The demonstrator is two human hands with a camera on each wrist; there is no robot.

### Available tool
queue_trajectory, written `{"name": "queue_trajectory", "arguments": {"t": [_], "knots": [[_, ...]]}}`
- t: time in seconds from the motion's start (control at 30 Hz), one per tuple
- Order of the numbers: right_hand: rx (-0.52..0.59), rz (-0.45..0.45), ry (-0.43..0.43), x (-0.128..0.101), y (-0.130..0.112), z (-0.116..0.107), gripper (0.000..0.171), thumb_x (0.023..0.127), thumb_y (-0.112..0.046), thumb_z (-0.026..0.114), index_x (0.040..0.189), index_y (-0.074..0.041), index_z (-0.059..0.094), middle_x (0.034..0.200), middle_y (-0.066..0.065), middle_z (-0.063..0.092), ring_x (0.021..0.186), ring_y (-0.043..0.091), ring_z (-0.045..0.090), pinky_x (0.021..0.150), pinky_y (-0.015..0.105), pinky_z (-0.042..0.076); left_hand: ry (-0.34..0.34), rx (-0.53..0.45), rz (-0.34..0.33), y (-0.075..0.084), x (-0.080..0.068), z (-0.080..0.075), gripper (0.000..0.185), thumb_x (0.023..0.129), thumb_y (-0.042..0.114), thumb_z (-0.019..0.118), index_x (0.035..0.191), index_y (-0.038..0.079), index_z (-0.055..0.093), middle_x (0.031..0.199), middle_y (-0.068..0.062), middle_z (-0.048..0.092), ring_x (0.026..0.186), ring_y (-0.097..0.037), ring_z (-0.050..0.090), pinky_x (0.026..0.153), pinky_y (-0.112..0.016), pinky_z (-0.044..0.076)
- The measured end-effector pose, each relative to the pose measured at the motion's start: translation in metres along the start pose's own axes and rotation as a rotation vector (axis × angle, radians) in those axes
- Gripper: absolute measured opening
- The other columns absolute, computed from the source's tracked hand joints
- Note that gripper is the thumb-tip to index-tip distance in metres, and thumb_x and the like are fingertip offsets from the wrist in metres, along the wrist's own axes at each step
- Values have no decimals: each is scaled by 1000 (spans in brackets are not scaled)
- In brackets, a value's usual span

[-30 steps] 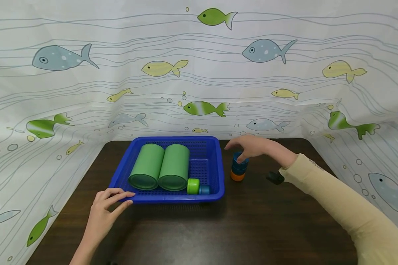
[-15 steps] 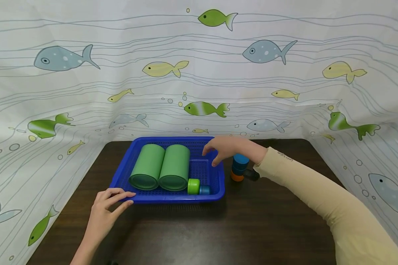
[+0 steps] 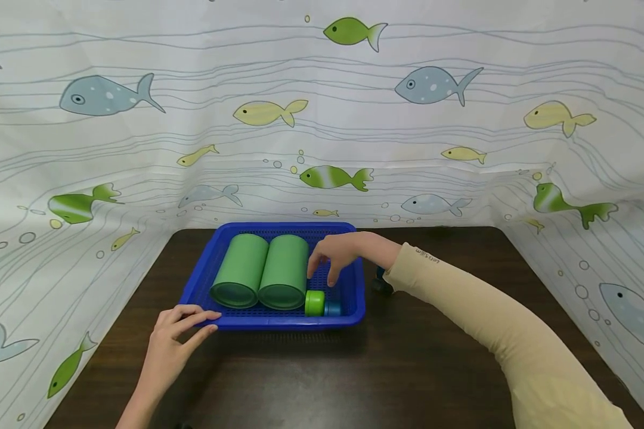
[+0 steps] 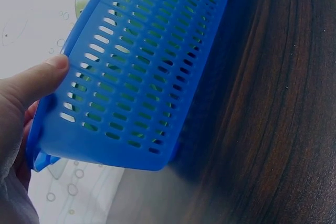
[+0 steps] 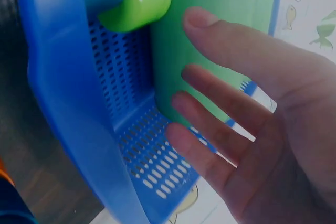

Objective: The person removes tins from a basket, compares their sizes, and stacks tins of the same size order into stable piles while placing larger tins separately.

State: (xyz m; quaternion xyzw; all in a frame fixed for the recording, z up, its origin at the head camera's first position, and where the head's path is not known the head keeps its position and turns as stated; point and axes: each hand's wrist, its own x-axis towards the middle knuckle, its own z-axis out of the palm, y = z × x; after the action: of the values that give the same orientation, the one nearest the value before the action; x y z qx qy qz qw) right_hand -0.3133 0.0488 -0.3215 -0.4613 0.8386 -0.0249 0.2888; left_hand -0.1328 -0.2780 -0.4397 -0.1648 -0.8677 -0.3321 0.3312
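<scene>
Right hand (image 3: 339,257): reaching over the blue basket (image 3: 354,301) from the right, fingers spread and relaxed, holding nothing, poised above the small green cap (image 3: 314,302) and just beside the right-hand green cylinder (image 3: 285,271). Left hand (image 3: 172,345): fingers resting on the basket's near-left corner, thumb against its slotted wall. Basket: perforated plastic, sitting on the dark wooden table (image 3: 408,369). Contents: two green cylinders lying side by side, the green cap, a blue cap (image 3: 332,308) touching it.
</scene>
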Motion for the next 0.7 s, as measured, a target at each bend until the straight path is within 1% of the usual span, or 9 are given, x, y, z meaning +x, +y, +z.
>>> {"name": "queue_trajectory", "arguments": {"t": [0.1, 0.23, 0.33, 0.43, 0.53, 0.7], "knots": [[4, 0, -47, 6, -4, 4, 45, 86, -16, 77, 129, -26, 66, 138, -2, 61, 132, 24, 53, 108, 34, 45, -3, 5, 0, 0, 0, 0, 40, 64, -5, 85, 94, 21, 80, 92, 8, 62, 101, 2, 40, 87, -14, 26], [1, -21, -107, 14, -10, 9, 45, 86, -11, 77, 128, -27, 68, 136, -5, 63, 129, 19, 56, 104, 31, 46, -6, 12, 1, -1, 0, 0, 41, 64, -6, 85, 94, 20, 80, 93, 8, 62, 101, 2, 40, 88, -15, 26], [6, -29, -155, 19, -14, 12, 46, 87, -9, 75, 128, -26, 67, 138, -4, 62, 129, 17, 55, 100, 27, 48, -8, 17, 4, -1, 0, 0, 42, 63, -7, 85, 94, 20, 80, 93, 9, 62, 101, 2, 40, 88, -15, 27], [6, -12, -183, 22, -14, 14, 46, 87, -8, 75, 128, -28, 67, 140, -3, 60, 131, 18, 54, 97, 23, 47, -9, 19, 2, -2, 0, 0, 41, 64, -7, 85, 94, 20, 80, 93, 9, 62, 100, 2, 40, 87, -15, 27], [9, 9, -174, 23, -13, 14, 47, 85, -8, 76, 126, -30, 69, 138, -5, 62, 131, 16, 55, 98, 25, 48, -9, 20, 3, -2, 1, 0, 41, 64, -7, 85, 94, 20, 80, 93, 9, 62, 100, 2, 40, 87, -14, 27], [11, 47, -139, 23, -6, 10, 45, 85, -7, 77, 124, -29, 70, 133, -7, 65, 129, 12, 55, 105, 30, 47, -11, 18, 10, -2, 1, 0, 42, 62, -8, 85, 94, 20, 80, 93, 9, 61, 101, 2, 40, 88, -15, 27]]}}
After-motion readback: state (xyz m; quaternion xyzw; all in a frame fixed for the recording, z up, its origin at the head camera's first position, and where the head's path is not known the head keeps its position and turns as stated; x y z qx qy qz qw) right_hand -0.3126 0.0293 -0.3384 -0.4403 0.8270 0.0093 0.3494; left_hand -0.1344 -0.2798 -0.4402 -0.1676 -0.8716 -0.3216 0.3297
